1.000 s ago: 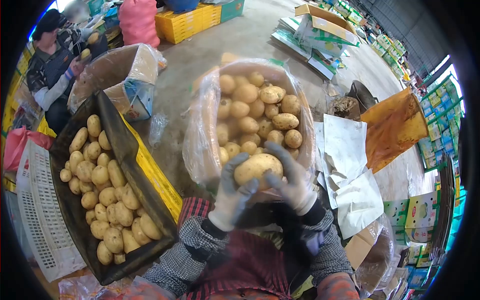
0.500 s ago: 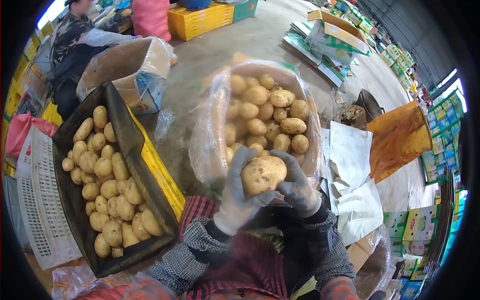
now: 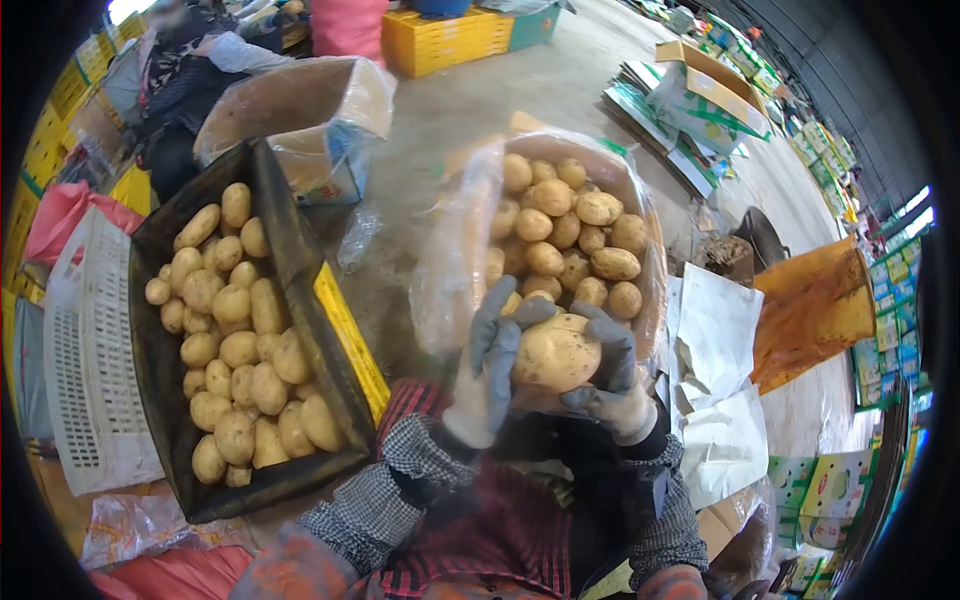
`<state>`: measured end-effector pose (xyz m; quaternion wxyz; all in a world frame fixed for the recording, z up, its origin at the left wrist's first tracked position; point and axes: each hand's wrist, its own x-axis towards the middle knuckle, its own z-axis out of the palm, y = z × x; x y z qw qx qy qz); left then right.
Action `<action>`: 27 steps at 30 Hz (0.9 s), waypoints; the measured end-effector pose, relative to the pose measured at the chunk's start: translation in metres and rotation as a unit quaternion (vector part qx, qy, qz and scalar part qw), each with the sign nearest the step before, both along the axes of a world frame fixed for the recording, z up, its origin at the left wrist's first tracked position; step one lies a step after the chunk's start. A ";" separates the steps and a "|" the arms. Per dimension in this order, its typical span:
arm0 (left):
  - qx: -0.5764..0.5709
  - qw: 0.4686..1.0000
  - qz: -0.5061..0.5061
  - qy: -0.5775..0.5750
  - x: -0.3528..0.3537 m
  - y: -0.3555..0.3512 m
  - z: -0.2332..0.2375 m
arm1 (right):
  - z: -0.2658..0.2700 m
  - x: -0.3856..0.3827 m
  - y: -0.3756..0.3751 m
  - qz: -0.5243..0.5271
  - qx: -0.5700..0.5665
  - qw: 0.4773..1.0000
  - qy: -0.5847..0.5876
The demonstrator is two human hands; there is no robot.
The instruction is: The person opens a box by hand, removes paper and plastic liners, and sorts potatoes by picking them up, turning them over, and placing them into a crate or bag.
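Observation:
A large, pale yellow potato point(image 3: 555, 355) with small dark specks is between my two gloved hands, above the near edge of a plastic-lined box point(image 3: 440, 285). My left hand point(image 3: 488, 365), in a grey-coated glove, lies along the potato's left side with its fingers pointing up. Against the other side, my right hand point(image 3: 618, 375) curls its fingers and thumb round the potato. More potatoes point(image 3: 565, 230) fill the lined box just beyond my hands. On the left, a dark-lined crate point(image 3: 312, 335) holds a heap of potatoes point(image 3: 235, 330).
An empty-looking carton point(image 3: 350, 100) lined with plastic stands beyond the crate, near a seated person point(image 3: 185, 85). White paper sheets point(image 3: 715, 350) and an orange-brown sheet point(image 3: 815, 315) lie at right. Farther off are an open carton point(image 3: 705, 95) and yellow crates point(image 3: 445, 42).
The view has swung, so most of the scene sits farther right. The potato has been turned between my hands and shows a less blotchy side. My left fingers are more raised.

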<state>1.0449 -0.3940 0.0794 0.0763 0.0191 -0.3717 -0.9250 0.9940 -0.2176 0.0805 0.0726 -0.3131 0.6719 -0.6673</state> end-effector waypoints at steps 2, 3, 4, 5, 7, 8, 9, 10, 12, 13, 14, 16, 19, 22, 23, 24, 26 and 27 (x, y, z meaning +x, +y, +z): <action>-0.039 0.999 -0.007 0.036 0.000 0.007 -0.014 | 0.001 -0.006 0.009 0.010 0.052 0.999 0.007; -0.119 0.991 0.001 0.058 -0.003 0.012 -0.028 | 0.002 -0.009 0.013 0.021 0.074 0.997 0.017; -0.326 0.943 -0.008 0.067 -0.003 0.004 -0.022 | 0.003 -0.014 0.014 0.041 0.090 0.994 0.042; -0.295 0.954 -0.019 0.054 0.003 0.006 -0.019 | 0.004 -0.012 0.017 0.018 0.094 0.995 0.020; -0.282 0.954 -0.019 0.097 0.011 0.007 -0.020 | -0.011 -0.023 0.031 -0.028 0.213 0.956 0.198; -0.349 0.933 -0.012 0.083 0.024 0.003 -0.012 | -0.012 -0.030 0.030 -0.057 0.306 0.864 0.396; -0.368 0.925 0.007 0.097 0.039 -0.006 -0.007 | -0.017 -0.033 0.028 -0.065 0.242 0.935 0.250; -0.386 0.916 0.019 0.111 0.055 -0.018 -0.004 | -0.018 -0.030 0.025 -0.075 0.176 0.977 0.091; -0.448 0.879 0.094 0.132 0.082 -0.063 0.002 | -0.020 -0.029 0.025 -0.091 0.106 0.986 -0.091; -0.487 0.852 0.156 0.112 0.093 -0.091 0.003 | -0.021 -0.032 0.029 -0.096 0.106 0.984 -0.107; -0.522 0.820 0.216 0.092 0.102 -0.122 0.006 | -0.021 -0.034 0.033 -0.101 0.107 0.981 -0.123; -0.368 0.905 0.172 -0.126 0.118 -0.177 0.042 | -0.020 -0.038 0.036 -0.107 0.103 0.981 -0.122; -0.610 0.724 0.244 -0.209 0.095 -0.262 -0.013 | -0.011 -0.038 0.028 -0.092 0.106 0.983 -0.120; -0.741 0.619 0.138 -0.221 0.077 -0.315 -0.095 | -0.011 -0.040 0.023 -0.111 0.079 0.981 -0.139; -0.771 0.590 0.124 -0.204 0.074 -0.330 -0.114 | -0.007 -0.041 0.026 -0.121 0.068 0.982 -0.128; -0.800 0.558 0.113 -0.188 0.069 -0.343 -0.130 | -0.008 -0.044 0.029 -0.148 0.056 0.979 -0.128; -0.792 0.564 0.175 -0.155 0.067 -0.344 -0.143 | -0.011 -0.055 0.047 -0.173 0.056 0.972 -0.149; -0.730 0.642 0.191 -0.135 0.067 -0.312 -0.096 | -0.011 -0.062 0.051 -0.183 0.058 0.968 -0.161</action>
